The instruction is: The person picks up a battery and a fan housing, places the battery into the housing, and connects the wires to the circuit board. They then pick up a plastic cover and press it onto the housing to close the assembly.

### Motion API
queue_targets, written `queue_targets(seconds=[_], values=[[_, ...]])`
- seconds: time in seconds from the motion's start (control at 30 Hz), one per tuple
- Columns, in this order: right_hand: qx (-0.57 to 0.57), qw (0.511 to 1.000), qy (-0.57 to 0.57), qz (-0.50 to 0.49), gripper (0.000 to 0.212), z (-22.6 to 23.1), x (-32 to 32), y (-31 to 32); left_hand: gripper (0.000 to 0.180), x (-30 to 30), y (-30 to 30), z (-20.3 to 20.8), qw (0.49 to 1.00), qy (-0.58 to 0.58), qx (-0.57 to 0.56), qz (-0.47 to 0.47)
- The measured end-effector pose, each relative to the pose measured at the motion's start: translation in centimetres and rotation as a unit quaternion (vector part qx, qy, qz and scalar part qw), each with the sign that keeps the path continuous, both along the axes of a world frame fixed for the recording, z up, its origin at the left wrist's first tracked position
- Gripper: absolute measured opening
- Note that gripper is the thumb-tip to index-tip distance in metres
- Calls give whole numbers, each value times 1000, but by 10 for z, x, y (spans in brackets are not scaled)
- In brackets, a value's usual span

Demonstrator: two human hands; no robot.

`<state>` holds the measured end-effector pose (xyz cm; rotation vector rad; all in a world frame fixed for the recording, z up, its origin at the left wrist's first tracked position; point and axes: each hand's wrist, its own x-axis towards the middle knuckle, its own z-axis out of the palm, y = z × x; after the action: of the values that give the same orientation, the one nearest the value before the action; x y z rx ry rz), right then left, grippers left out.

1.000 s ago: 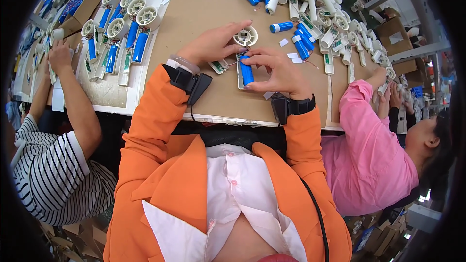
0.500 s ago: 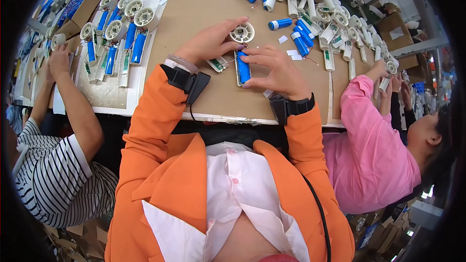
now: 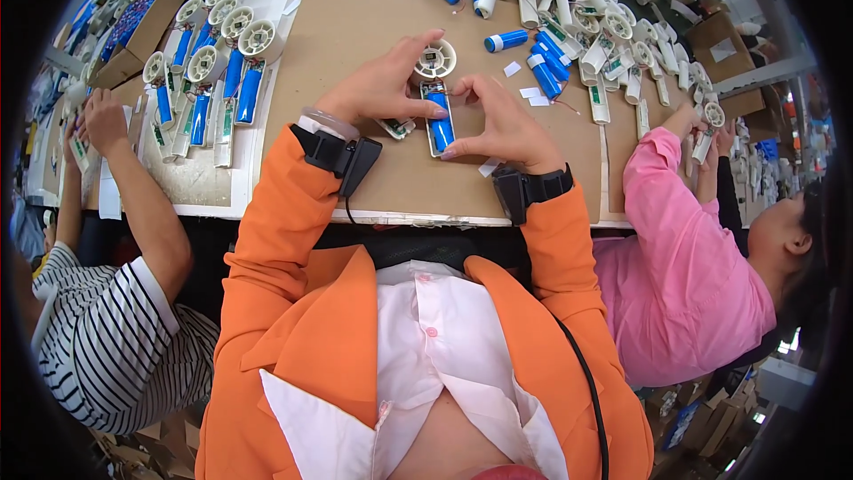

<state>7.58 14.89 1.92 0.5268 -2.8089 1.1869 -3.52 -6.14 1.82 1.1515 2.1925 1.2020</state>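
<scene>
Left hand [image 3: 378, 89] and right hand [image 3: 514, 129], fingers apart, frame one blue cylinder [image 3: 439, 127] in one white housing [image 3: 449, 100], while one cardboard box [image 3: 160, 28] holds blue and reddish pieces [image 3: 136, 16]

- Centre, on board [image 3: 355, 18]: battery [image 3: 439, 129] in housing [image 3: 434, 88], round head [image 3: 435, 60] at far end.
- Left hand [image 3: 384, 91] left of housing, right hand [image 3: 508, 124] right.
- Left: rows of units [image 3: 203, 63]; carton [image 3: 153, 29] beyond.
- Far right: parts heap [image 3: 563, 2]; loose batteries [image 3: 544, 76] between it and right hand.
</scene>
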Motion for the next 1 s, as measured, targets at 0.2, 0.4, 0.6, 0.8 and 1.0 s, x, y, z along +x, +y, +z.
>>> queue_targets(seconds=[0.2, 0.4, 0.6, 0.8, 1.0], values=[[-75, 994, -76, -11, 93, -6, -7, -7, 96, -2, -1, -18, 993, 85, 73, 23], [-43, 987, -156, -18, 95, 2, -9, -7, 96, -5, 1, -20, 994, 57, 89, 11], [-105, 982, -157, 23, 87, -4, -8, 0, 90, -3, 2, -17, 995, 55, 79, 19], [-80, 981, -175, -34, 70, -6, -15, -9, 86, -3, 4, -20, 994, 74, 75, 38], [-81, 980, -181, -31, 69, -1, -15, -11, 86, -7, 4, -27, 992, 83, 87, 44]])
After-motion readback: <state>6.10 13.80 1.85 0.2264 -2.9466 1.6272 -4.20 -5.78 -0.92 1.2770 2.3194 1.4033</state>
